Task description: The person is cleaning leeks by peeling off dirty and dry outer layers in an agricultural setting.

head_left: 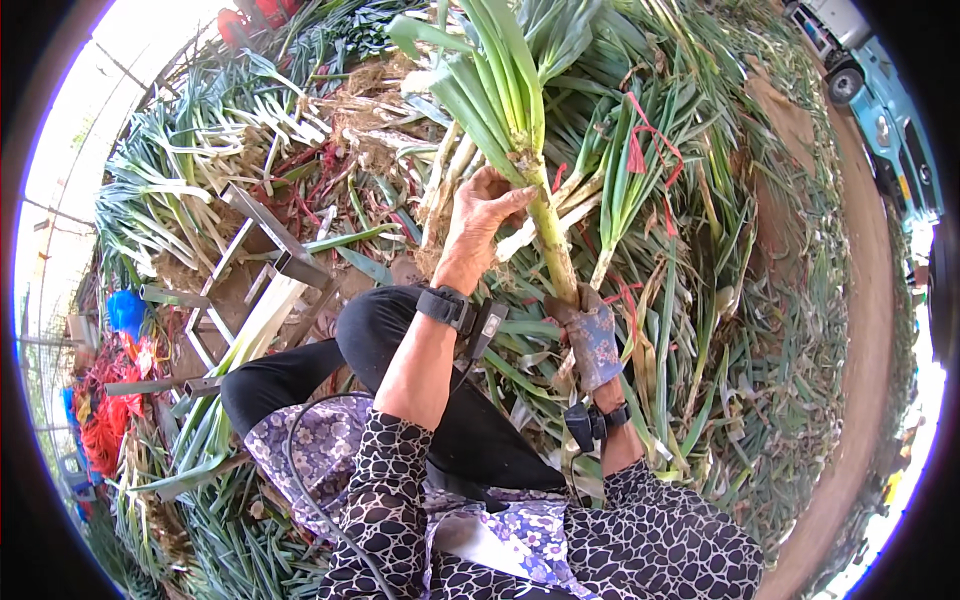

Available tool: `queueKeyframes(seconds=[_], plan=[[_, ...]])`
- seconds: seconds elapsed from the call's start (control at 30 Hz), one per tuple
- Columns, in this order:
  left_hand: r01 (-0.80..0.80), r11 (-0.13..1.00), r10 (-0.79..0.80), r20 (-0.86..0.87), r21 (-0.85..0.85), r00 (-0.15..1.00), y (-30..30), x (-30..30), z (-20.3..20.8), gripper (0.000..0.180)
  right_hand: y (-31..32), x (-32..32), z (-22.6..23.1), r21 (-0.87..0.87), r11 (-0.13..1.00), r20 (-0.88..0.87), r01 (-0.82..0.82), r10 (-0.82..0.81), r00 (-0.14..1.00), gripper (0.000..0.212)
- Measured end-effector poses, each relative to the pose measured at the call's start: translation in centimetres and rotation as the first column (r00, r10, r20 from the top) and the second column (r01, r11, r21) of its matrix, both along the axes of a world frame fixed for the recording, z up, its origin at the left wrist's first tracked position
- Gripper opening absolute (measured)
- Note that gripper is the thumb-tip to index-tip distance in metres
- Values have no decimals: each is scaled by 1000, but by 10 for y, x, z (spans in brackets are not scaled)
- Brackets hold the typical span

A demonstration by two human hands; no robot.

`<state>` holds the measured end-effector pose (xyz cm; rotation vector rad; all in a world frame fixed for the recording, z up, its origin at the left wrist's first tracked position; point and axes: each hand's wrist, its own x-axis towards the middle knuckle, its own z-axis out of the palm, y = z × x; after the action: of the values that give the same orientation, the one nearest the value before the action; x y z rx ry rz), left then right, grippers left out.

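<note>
A thick leek [546, 235] stands nearly upright in front of me, its green leaves fanning out at the top. My right hand [588, 335], in a patterned fabric glove, is wrapped round the pale lower end of its stalk. Higher up, my bare left hand [485, 212] pinches at the stalk just below the leaves, thumb and fingertips against it. Whether it grips the stalk itself or a loose outer layer is too small to tell. Behind the stalk lie more leeks, with pale roots and dry outer leaves.
A metal frame [300, 268] stands to the left of my knees. Piled leeks [200, 150] surround me, with red string [636, 150] among them. A red string bundle [105, 430] and a blue object [126, 312] lie far left. A dirt path [865, 330] and blue vehicle [895, 135] are at right.
</note>
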<state>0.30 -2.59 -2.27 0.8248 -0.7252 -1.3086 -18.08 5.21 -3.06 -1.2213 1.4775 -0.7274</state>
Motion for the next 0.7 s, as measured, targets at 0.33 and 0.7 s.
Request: queueKeyframes(seconds=[0.33,0.7], plan=[[-103,994,55,979,-36,194,-3,-26,-15,14,-4,10,-74,29,998,10,-59,59,998,20],[-260,964,107,809,58,578,0,3,-11,45,-14,-11,-59,97,995,143,-3,-11,990,26]])
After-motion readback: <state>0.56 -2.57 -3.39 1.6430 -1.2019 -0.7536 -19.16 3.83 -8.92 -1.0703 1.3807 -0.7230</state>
